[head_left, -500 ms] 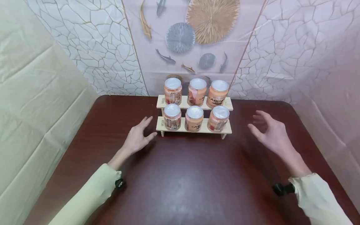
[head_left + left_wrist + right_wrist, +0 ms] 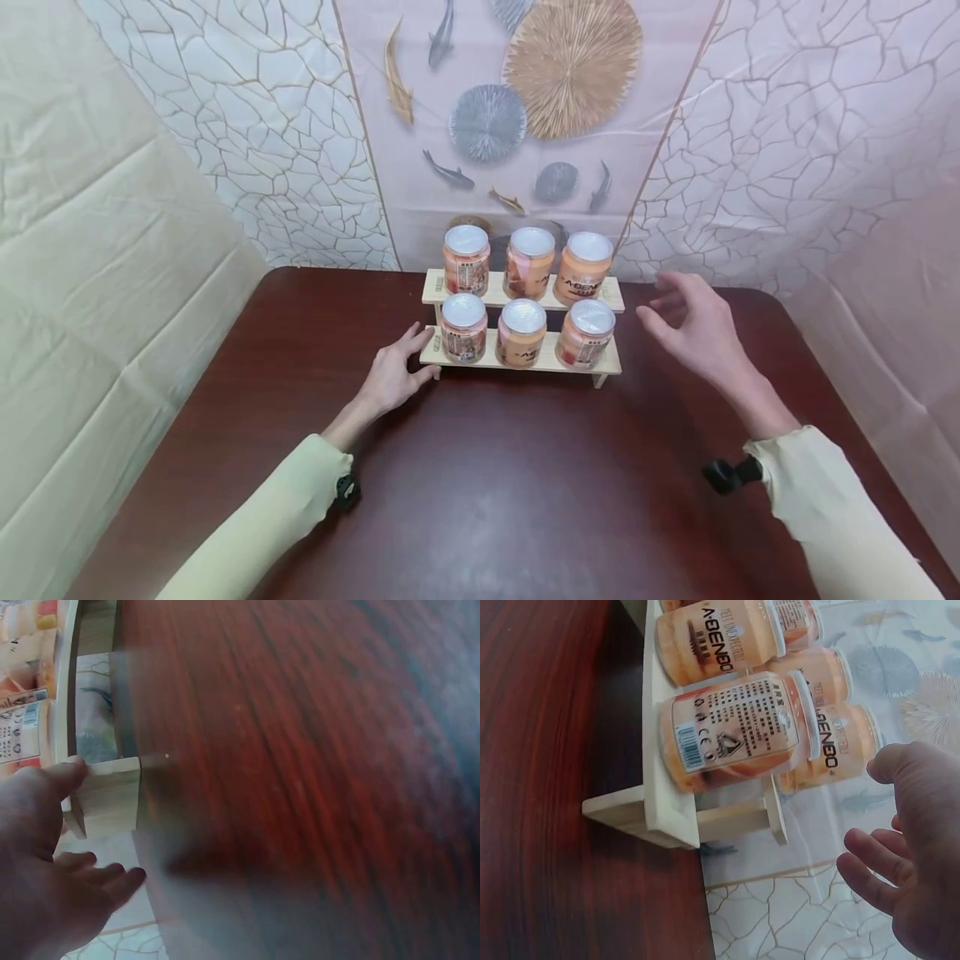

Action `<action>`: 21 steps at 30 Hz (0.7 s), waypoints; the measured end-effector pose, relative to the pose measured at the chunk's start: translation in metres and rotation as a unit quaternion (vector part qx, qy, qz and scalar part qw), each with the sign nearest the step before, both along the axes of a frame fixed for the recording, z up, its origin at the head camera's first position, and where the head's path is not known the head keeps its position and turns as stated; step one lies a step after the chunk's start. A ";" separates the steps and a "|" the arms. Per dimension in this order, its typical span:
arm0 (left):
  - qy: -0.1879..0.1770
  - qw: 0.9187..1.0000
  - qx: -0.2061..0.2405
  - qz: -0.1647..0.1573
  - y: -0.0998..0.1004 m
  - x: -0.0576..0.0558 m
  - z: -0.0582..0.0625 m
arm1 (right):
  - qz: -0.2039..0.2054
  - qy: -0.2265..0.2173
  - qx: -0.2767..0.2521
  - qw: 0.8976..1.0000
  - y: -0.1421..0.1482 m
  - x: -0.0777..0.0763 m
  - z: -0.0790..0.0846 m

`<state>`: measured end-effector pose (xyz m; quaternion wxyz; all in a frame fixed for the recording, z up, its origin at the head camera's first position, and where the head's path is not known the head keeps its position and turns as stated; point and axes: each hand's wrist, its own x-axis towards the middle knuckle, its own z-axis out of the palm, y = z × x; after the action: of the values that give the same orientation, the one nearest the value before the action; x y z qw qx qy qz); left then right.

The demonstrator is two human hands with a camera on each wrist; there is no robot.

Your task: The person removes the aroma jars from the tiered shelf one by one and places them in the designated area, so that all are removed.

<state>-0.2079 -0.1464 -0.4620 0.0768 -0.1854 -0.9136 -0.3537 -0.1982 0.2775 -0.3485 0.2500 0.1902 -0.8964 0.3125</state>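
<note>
A two-tier pale wooden rack (image 2: 613,297) stands at the back of the table, with three peach-coloured jars with silvery lids on each tier. In the front row are a left jar (image 2: 464,329), a middle jar (image 2: 521,335) and a right jar (image 2: 586,335). My left hand (image 2: 386,379) is at the lower tier's left end; in the left wrist view its thumb (image 2: 67,776) lies at the board's corner, fingers spread behind. Off the rack's right side, my right hand (image 2: 697,325) hovers with fingers loosely bent, holding nothing. Whether the left thumb presses is unclear.
The dark red-brown table (image 2: 510,475) reaches toward me. Behind the rack hangs a patterned cloth (image 2: 487,125) with fish and round shapes. Pale cloth walls (image 2: 112,275) close in the sides. A black wrist device (image 2: 731,475) sits below my right sleeve.
My left hand has moved right, up to the rack's left end. The right hand has come left and farther back, closer to the rack. The whole scene sits slightly lower in the head view.
</note>
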 end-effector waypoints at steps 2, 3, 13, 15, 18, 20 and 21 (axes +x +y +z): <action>0.004 1.000 0.006 -0.008 0.001 -0.001 -0.002 | 0.008 0.000 -0.005 1.000 -0.001 -0.002 0.002; 0.006 1.000 0.007 -0.011 0.002 -0.001 -0.002 | 0.010 0.000 -0.008 1.000 -0.002 -0.003 0.002; 0.002 1.000 0.020 -0.002 0.003 0.000 0.004 | 0.021 -0.035 -0.055 0.998 -0.013 -0.019 0.012; 0.006 1.000 0.020 0.000 0.002 0.001 0.004 | 0.026 -0.047 -0.066 0.996 -0.017 -0.025 0.014; 0.011 1.000 0.019 0.000 0.001 0.002 0.002 | 0.032 -0.073 -0.077 0.994 -0.022 -0.031 0.015; 0.014 1.000 0.018 -0.002 0.001 0.003 0.000 | 0.034 -0.093 -0.082 0.992 -0.025 -0.035 0.016; 0.015 1.000 0.019 -0.003 0.002 0.003 0.000 | 0.037 -0.103 -0.087 0.990 -0.027 -0.036 0.016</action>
<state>-0.2048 -0.1446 -0.4616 0.0933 -0.1918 -0.9051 -0.3679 -0.2341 0.2507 -0.3328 0.1601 0.1674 -0.8791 0.4167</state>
